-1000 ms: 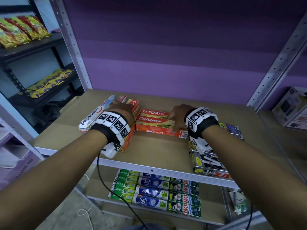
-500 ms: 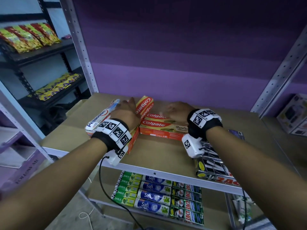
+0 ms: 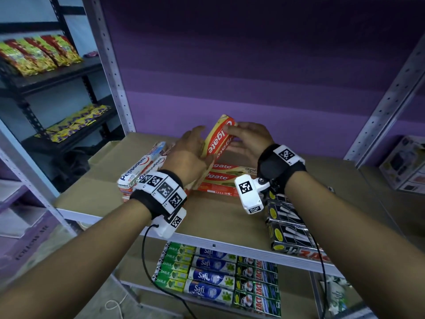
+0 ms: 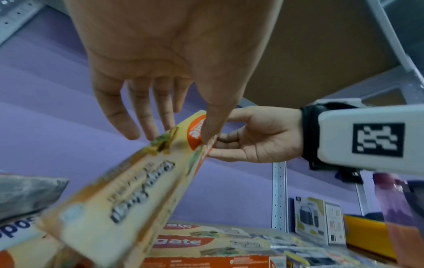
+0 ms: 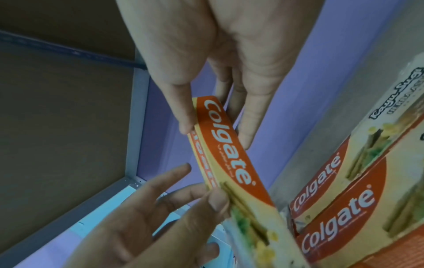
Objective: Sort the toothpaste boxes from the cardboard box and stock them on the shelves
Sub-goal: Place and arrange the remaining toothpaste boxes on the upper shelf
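Down nearest me, on the shelf below the one I am working at, rows of green Darlie boxes, blue Safi boxes and dark Zact boxes lie side by side. Above them, on the brown shelf board, a stack of black Zact packs sits at the front edge, to the right of the Colgate stack. My left hand has its fingers nearly straight and spread, thumb and fingers laid lightly on either side of the raised Colgate box at its middle. That box tilts up and away from me, its lower end down beside the Pepsodent boxes, which lie just left of the Colgate stack. The Colgate stack itself lies flat in the middle of the board, two boxes on top, under my right wrist. My right hand pinches the raised box's upper end between thumb and fingertips. Well right of the stack, on the neighbouring shelf, stands a white appliance carton. Far left of it, a black rack carries yellow and red snack packets
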